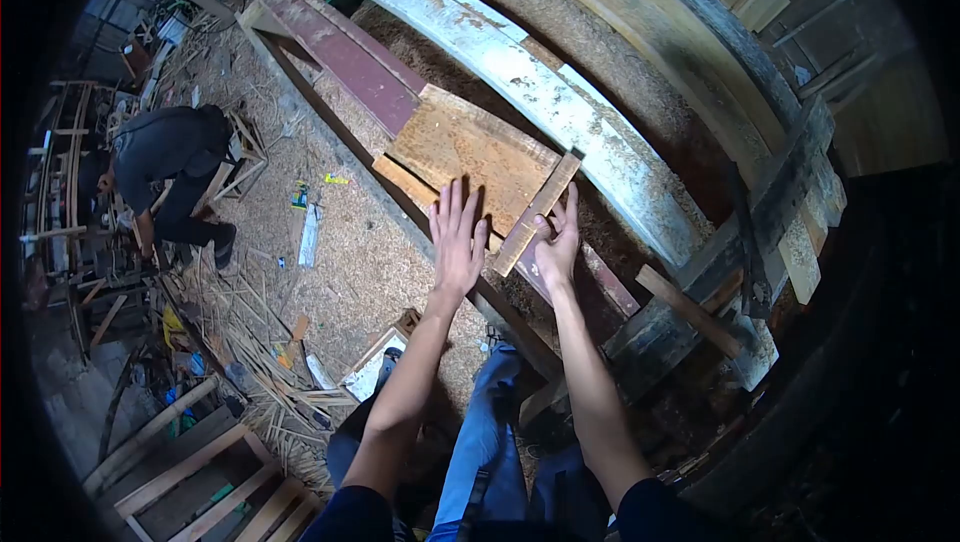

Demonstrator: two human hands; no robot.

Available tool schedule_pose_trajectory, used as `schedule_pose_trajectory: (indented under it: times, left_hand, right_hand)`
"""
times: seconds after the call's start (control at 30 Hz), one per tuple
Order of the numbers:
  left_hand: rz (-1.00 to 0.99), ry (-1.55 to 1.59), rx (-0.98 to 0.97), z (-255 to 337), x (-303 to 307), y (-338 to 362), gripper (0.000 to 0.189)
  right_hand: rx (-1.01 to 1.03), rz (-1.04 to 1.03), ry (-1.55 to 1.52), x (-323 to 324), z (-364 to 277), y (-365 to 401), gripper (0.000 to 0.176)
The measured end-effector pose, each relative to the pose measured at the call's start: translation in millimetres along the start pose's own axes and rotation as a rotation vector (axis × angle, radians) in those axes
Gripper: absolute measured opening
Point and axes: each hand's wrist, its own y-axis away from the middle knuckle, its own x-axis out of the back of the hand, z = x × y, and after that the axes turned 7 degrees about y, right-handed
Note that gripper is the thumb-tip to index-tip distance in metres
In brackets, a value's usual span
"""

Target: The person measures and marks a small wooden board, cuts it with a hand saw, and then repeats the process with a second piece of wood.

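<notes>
A light-brown wooden board (475,154) lies on a long reddish-brown plank (345,62). My left hand (459,242) rests with its fingers stretched out at the near edge of the board. My right hand (558,244) grips a narrow wooden strip (540,210) that lies across the board's right end; the thumb is on top and the other fingers are at its far side. A thin wooden piece (405,180) sticks out at the board's near left corner.
Beyond the plank are a long curved, whitish timber (470,27) and a curved brown one (640,7). A hammer-like wooden handle (690,312) juts out at right. A bent-over person (175,177) is at left. Shavings and offcuts (270,342) litter the floor.
</notes>
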Motion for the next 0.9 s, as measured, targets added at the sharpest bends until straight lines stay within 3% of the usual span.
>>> schedule_pose_trajectory:
  times: [0.1,0.27,0.9]
  left_hand:
    - [-0.141,-0.154,-0.044,-9,-5,-12,0.055]
    - [-0.186,-0.234,-0.051,-9,-4,-12,0.055]
    - [-0.144,-0.23,-0.083,-12,-8,-11,0.055]
  right_hand:
    - [-0.01,0.015,-0.009,-6,2,3,0.087]
    - [-0.032,0.064,-0.015,-14,5,8,0.08]
    - [-0.059,0.1,-0.084,-17,12,36,0.078]
